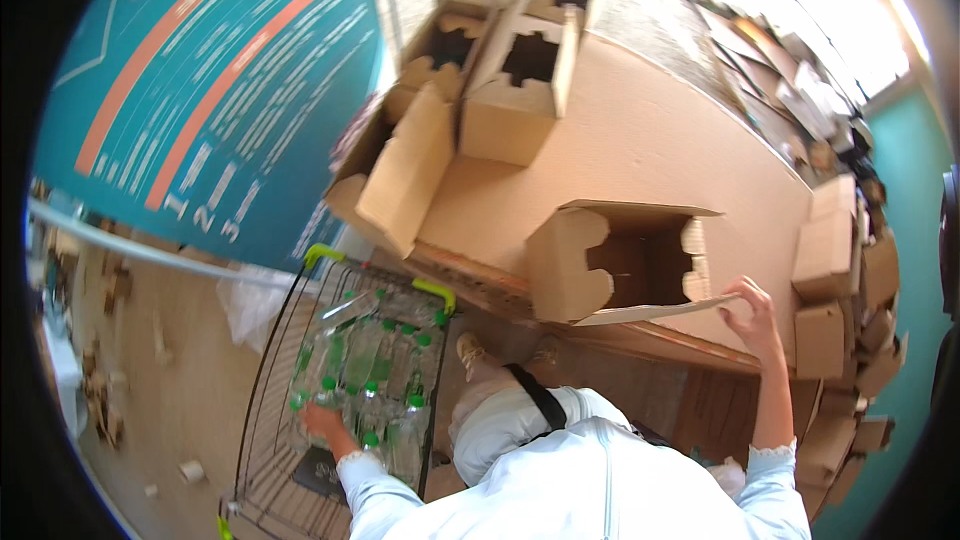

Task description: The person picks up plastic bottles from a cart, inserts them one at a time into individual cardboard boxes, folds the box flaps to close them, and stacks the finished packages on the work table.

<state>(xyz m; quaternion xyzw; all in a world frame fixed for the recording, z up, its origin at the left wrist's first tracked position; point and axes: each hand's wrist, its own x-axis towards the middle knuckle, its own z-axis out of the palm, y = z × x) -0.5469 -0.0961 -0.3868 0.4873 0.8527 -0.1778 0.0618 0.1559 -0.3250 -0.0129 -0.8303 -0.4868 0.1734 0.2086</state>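
Resting low on my left, the left hand (325, 422) is sitting among clear bottles (365, 350) with green caps, inside a dark wire cart (435, 292) with bright green corner pieces. I am seeing its fingers near a capped bottle top, but I cannot tell whether they are grasping it. The bottles are mostly standing packed together, while one near the far end is lying tilted across the others. A dark flat item (320, 472) is lying in the cart's near part.

Over on the right, the right hand (750, 312) is pinching the outer end of a long flap (655, 310) on an open cardboard box (565, 260). That box is standing at the near edge of the cardboard-covered counter (650, 130), its notched inner flaps showing around a dark interior. Farther back on the left, I am viewing a cluster of open boxes (510, 130) standing close together, the nearest one holding a wide flap upright. A large teal panel (150, 70) with orange bands is standing beyond the cart, and cardboard boxes (825, 240) are piling up along the teal wall (915, 190) to my right.
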